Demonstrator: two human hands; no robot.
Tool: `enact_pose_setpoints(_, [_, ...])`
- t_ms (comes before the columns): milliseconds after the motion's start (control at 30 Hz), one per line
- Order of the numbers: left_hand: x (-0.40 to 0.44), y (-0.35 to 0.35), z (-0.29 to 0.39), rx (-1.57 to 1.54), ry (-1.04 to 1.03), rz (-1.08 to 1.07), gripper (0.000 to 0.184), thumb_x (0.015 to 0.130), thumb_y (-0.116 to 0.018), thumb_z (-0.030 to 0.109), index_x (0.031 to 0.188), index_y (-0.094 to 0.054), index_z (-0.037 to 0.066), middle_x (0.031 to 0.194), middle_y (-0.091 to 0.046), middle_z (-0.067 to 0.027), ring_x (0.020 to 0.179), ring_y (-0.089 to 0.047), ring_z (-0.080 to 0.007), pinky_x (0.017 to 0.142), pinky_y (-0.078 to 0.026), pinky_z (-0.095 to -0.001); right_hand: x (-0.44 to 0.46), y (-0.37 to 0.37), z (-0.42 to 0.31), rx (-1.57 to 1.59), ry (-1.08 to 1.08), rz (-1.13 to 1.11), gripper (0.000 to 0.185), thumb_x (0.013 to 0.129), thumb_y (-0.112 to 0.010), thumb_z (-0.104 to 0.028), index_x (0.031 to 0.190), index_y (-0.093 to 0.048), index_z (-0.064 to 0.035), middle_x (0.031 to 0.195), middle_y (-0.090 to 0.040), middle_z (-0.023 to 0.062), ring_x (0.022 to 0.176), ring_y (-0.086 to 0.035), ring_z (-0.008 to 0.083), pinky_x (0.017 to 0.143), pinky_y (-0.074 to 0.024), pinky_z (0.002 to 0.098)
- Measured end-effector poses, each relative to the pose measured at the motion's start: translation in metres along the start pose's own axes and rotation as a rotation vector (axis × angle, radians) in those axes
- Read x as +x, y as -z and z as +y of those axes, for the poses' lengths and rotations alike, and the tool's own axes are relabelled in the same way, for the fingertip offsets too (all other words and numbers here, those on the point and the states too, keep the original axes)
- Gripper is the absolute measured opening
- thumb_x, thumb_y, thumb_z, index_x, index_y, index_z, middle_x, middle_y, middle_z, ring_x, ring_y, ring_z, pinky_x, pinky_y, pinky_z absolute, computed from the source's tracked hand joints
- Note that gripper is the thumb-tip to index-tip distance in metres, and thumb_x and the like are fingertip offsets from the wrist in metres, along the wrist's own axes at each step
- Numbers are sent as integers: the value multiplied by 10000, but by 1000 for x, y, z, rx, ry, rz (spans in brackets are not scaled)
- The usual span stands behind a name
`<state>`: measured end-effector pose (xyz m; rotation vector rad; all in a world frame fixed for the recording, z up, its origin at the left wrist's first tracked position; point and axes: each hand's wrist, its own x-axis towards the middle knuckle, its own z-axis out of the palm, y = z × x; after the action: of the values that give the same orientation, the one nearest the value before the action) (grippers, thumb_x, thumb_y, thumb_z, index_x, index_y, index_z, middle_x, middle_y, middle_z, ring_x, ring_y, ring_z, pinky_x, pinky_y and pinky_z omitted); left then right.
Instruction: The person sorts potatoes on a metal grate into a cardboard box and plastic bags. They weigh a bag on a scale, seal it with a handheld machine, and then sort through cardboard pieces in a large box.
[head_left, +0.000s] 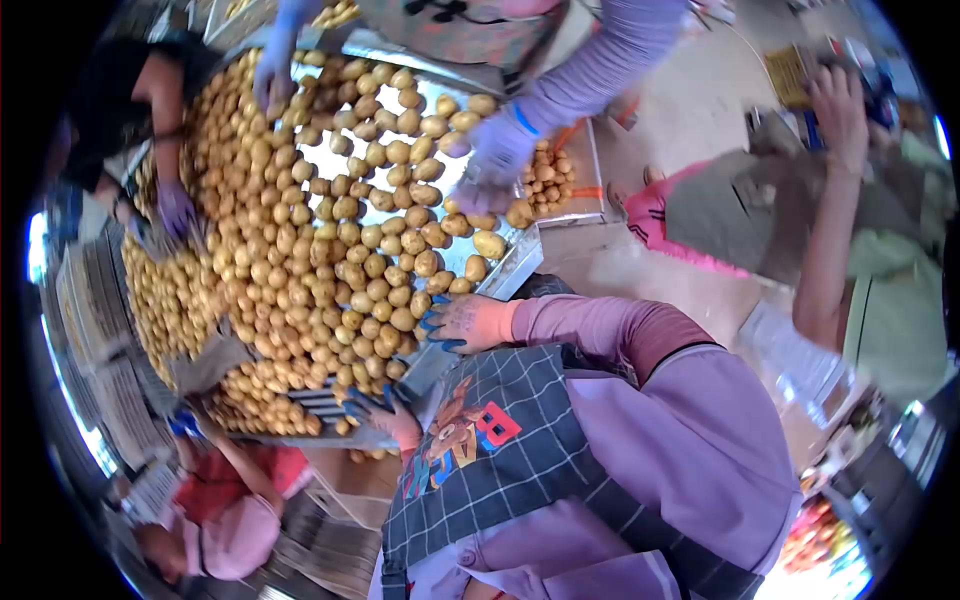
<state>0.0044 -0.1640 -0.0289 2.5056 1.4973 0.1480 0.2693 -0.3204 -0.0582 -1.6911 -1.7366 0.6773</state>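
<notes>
Many yellow-brown potatoes (340, 250) cover a shiny metal sorting table (515, 260). My right hand (472, 322), in a pink glove with blue fingertips, rests at the table's near rim with its fingers spread beside the closest potatoes. Further down the same rim is my left hand (388, 417), gloved alike, its blue fingers stretched toward potatoes by a slatted strip (318, 402). Neither hand appears to hold a potato. A checked apron (500, 400) covers my front.
Across the table, a co-worker's purple-gloved hand (488, 165) reaches among the potatoes. Another person's gloved hand (176, 210) works at the left. A person in pink (240, 530) reaches in at lower left. A container of potatoes (548, 180) stands below the table's right end.
</notes>
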Motion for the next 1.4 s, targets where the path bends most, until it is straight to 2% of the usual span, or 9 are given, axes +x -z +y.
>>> enact_pose_setpoints(400, [-488,49,-100,591,1380,646,658,937,-492,492,1413,-387,51,1414,-393,-254,1321,-354,-406,1081,-300,-494,-4,-3,10,9,259,-12,417,796,-654,-181,1178,-594,-26,1198,-591,196,1126,-544,375,995,-411,428])
enact_pose_setpoints(433, [-570,35,-110,1139,1574,-71,664,938,-483,494,1421,-378,51,1432,-383,-236,1330,-349,-395,1086,-290,-502,-2,6,0,114,141,-109,387,823,-633,-128,1189,-585,-12,1199,-593,189,1127,-550,353,999,-406,412])
enact_pose_setpoints(467, [-539,67,-61,604,1962,718,710,928,-476,534,1434,-357,51,1454,-350,-245,1357,-316,-391,1107,-252,-506,-11,8,4,97,7,-113,369,863,-608,-118,1212,-573,-4,1201,-602,166,1129,-556,322,1003,-402,400])
enact_pose_setpoints(567, [-638,29,0,372,2189,984,843,906,-429,637,1445,-306,0,1473,-283,-292,1383,-239,-426,1133,-213,-480,-66,28,-38,349,-123,63,360,953,-511,-108,1279,-524,45,1255,-585,149,1148,-546,241,1020,-387,356])
enact_pose_setpoints(767, [-699,-64,135,41,2454,909,924,843,-529,661,1421,-331,-33,1439,-337,-298,1337,-336,-379,1111,-257,-433,-149,14,-74,251,-164,-383,338,955,-513,-107,1259,-554,36,1193,-613,124,1092,-565,194,966,-422,308])
enact_pose_setpoints(867, [-730,-141,164,-1345,1967,1747,616,899,-560,539,1247,-573,31,1132,-638,-105,995,-600,-216,907,-472,-373,-187,-24,-92,277,36,-560,285,900,-565,-48,1175,-604,13,1177,-641,121,1100,-589,200,979,-419,312])
enact_pose_setpoints(900, [-692,-112,174,-1367,2427,1544,564,903,-583,501,1230,-582,42,1155,-631,-88,1002,-604,-218,886,-485,-382,-194,-27,-109,283,107,-645,306,869,-592,-52,1170,-612,-2,1164,-641,143,1090,-601,251,978,-425,327])
enact_pose_setpoints(967, [-693,-157,195,-1919,1856,1463,494,925,-594,407,1202,-583,-2,1113,-643,-92,968,-620,-209,858,-498,-363,-193,-34,-101,165,382,-941,404,843,-639,-157,1221,-580,-28,1192,-602,187,1123,-562,342,995,-420,396])
enact_pose_setpoints(1400, [-707,-38,244,-200,2011,811,383,903,-667,278,1030,-674,-83,876,-705,-139,714,-619,-136,597,-502,-298,-250,-58,-149,66,440,-1388,447,844,-617,-390,1157,-605,-71,1010,-650,197,957,-612,361,830,-476,445])
